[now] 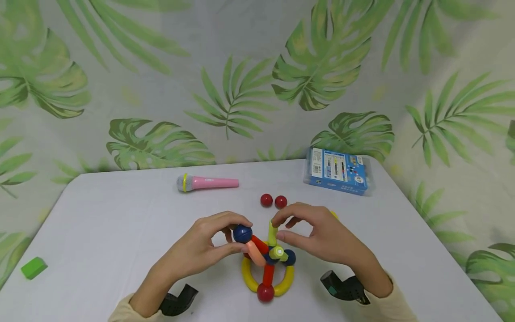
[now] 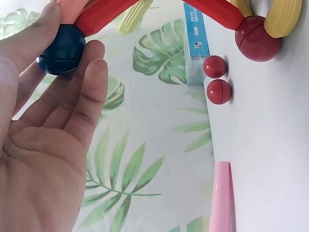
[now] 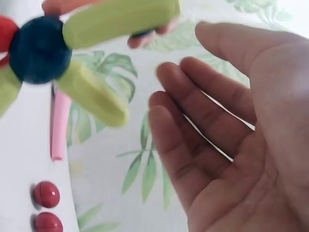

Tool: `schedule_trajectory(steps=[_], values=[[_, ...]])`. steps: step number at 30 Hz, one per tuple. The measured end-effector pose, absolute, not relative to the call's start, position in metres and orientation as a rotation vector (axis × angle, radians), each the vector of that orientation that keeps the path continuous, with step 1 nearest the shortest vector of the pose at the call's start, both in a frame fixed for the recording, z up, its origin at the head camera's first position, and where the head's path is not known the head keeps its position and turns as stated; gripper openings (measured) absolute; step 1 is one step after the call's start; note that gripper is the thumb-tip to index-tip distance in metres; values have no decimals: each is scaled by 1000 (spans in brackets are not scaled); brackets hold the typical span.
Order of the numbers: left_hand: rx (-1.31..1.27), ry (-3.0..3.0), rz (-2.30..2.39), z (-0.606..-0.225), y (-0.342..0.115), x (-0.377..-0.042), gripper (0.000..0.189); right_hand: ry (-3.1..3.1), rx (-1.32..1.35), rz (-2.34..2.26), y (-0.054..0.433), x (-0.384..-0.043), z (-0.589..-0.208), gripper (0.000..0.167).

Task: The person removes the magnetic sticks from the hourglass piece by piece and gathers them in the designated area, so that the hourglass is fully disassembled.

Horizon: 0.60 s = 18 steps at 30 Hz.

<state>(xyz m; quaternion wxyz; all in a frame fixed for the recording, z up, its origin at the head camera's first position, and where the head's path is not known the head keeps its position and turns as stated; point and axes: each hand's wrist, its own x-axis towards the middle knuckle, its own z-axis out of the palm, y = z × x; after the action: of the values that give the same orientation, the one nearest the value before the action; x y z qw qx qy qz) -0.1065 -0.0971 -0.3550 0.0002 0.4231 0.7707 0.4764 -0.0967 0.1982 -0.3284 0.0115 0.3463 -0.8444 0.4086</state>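
A magnetic construction of sticks and balls stands on the table, with a yellow curved base (image 1: 248, 277) and a red ball (image 1: 265, 293) at its near side. My left hand (image 1: 203, 243) pinches a dark blue ball (image 2: 62, 49) at the construction's upper left. An orange stick (image 1: 255, 254) and a red stick (image 2: 104, 17) join that ball. My right hand (image 1: 318, 230) is beside an upright lime stick (image 1: 272, 233). In the right wrist view its relaxed fingers (image 3: 169, 140) are apart from the lime sticks (image 3: 94, 94), which spread from a central blue ball (image 3: 41, 50).
Two red balls (image 1: 266, 200) lie behind the construction. A pink toy microphone (image 1: 215, 183) is at the back, and a blue box (image 1: 338, 171) stands at the back right. Far left lies a green block (image 1: 34, 268). A leaf-patterned cloth (image 1: 161, 147) hangs behind the white table (image 1: 120, 214).
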Motion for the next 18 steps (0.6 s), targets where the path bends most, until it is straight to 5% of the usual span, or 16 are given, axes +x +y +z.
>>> schedule_trajectory(steps=[18], values=[[1369,2468,1524,-356,-94,-103,38,-2850,989,998,163,-69,-327,20]])
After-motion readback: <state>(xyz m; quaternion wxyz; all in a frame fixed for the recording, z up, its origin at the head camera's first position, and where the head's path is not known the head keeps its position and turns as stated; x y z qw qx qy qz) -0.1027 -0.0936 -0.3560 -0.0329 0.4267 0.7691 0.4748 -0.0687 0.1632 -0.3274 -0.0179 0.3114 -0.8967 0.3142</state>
